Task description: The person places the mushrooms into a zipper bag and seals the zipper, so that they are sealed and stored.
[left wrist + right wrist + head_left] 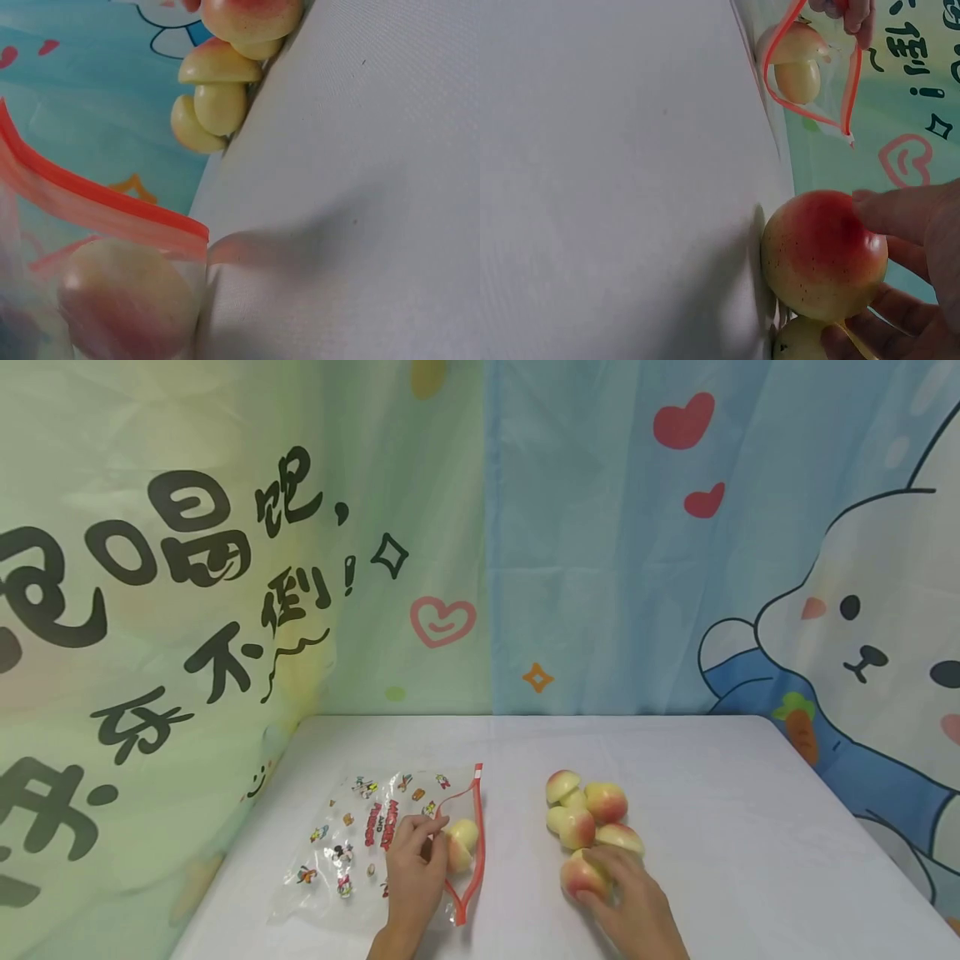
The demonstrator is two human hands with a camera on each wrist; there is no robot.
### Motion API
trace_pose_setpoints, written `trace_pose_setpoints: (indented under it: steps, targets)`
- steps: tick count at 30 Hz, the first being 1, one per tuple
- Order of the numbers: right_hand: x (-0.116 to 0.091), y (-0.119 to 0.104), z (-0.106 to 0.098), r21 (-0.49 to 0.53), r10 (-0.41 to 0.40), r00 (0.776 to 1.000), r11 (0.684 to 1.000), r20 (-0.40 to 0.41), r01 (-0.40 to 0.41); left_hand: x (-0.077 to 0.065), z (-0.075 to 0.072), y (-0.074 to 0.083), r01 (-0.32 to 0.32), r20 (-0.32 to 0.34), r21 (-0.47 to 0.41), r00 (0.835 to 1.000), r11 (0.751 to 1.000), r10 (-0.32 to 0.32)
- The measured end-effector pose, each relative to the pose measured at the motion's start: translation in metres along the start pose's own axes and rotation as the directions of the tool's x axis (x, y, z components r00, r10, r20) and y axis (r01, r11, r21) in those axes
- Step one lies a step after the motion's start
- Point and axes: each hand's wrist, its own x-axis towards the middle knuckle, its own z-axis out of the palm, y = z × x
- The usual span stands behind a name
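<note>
Head view showed the left hand (415,864) pinching the rim of a plastic bag (352,827), a bagged mushroom (459,850) at its three o'clock; the right hand (632,897) gripped a second mushroom (582,877), with other mushrooms (577,828) at its twelve o'clock.

White table (735,843); printed curtain (570,568) behind (cartoon rabbit (877,710) at right).

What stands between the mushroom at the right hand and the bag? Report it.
Nothing visible blocks it: only tabletop lies between that mushroom and the open bag. Another mushroom, just inside, might crowd the entry.
</note>
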Motion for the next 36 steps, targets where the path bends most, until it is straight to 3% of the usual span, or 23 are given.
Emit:
trace_pose_setpoints:
  steps: [9,19,26,31,36]
  targets:
    - [-0.001,0.003,0.001,0.017,0.036,0.996,0.999,0.078,-0.037,0.001,0.002,-0.002,-0.013,0.005,-0.015,1.0,1.0,0.013]
    - [-0.004,-0.003,0.008,0.11,0.023,0.981,0.993,0.191,-0.045,0.002,0.002,-0.003,-0.029,0.0,-0.005,1.0,1.0,0.029]
    - [0.0,-0.007,0.014,0.23,0.095,0.942,0.957,0.322,-0.175,0.002,0.001,-0.001,-0.003,0.023,0.007,1.0,1.0,0.003]
    - [0.006,-0.008,0.018,0.241,0.087,0.912,0.95,0.4,-0.197,0.001,0.001,0.0,0.026,0.043,0.018,0.999,1.0,-0.026]
    - [0.007,-0.009,0.028,0.3,0.018,0.936,0.945,0.35,-0.13,0.0,0.002,-0.001,0.062,0.06,0.025,0.996,0.998,-0.063]
